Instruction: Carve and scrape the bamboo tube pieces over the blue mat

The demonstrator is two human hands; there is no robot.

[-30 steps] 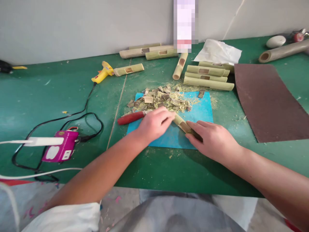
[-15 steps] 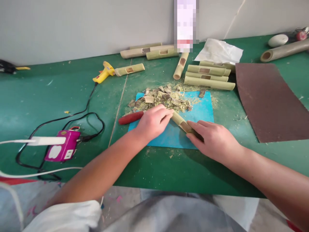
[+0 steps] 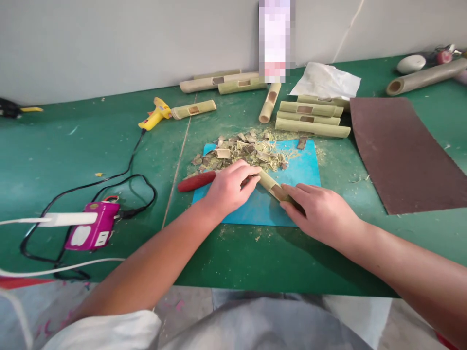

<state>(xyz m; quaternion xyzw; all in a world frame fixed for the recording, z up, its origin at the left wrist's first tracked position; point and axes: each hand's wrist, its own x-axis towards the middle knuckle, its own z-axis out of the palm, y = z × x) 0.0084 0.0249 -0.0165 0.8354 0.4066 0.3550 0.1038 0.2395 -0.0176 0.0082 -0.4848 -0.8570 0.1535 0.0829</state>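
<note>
Near side of the green counter [image 3: 255, 267]: my right hand [image 3: 321, 209] has thumb and fingers clamped on the near end of a bamboo tube [image 3: 268, 180], held slantwise over a blue sheet [image 3: 255, 214]. The window in its side is open; I judge the main cut done, edge finish not readable from here. My left hand [image 3: 231, 187], slightly farther, has thumb and forefinger closed on the far end, other fingers curled; anything under them is hidden. Red handle [image 3: 197, 181] just beside it; contact, cannot tell. Beyond: heap of chips [image 3: 251, 148], which I read as much cutting already done. Farther back, windowed tubes [image 3: 312, 129] stacked at right; another tube [image 3: 197, 110] by the yellow glue gun [image 3: 156, 114], also windowed. Far-right pipe [image 3: 423, 79]: no window visible; whether it counts as remaining work, unknown.
</note>
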